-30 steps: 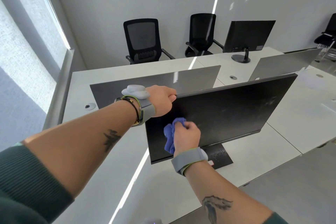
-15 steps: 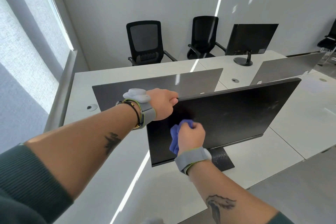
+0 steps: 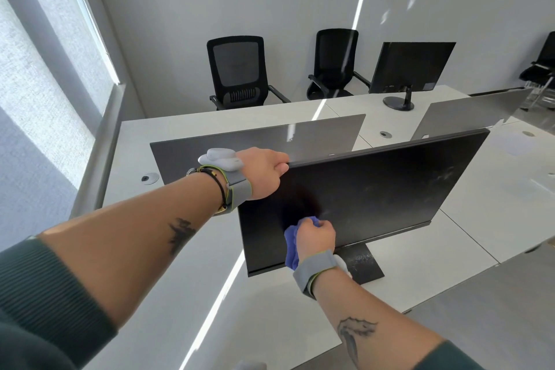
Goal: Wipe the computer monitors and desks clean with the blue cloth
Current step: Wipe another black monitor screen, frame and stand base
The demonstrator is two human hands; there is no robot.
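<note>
Grey-banded left hand is gripping the top-left corner of the monitor, fingers curling over its upper edge, bracing it on the white desk. Moving right, the right hand is bunching the blue cloth in a tight fist and pressing it against the lower-left of the dark screen. The screen's long axis is running off toward three o'clock, and dusty smears are sitting at about two o'clock from the cloth, so the right hand looks nearer for that sweep.
</note>
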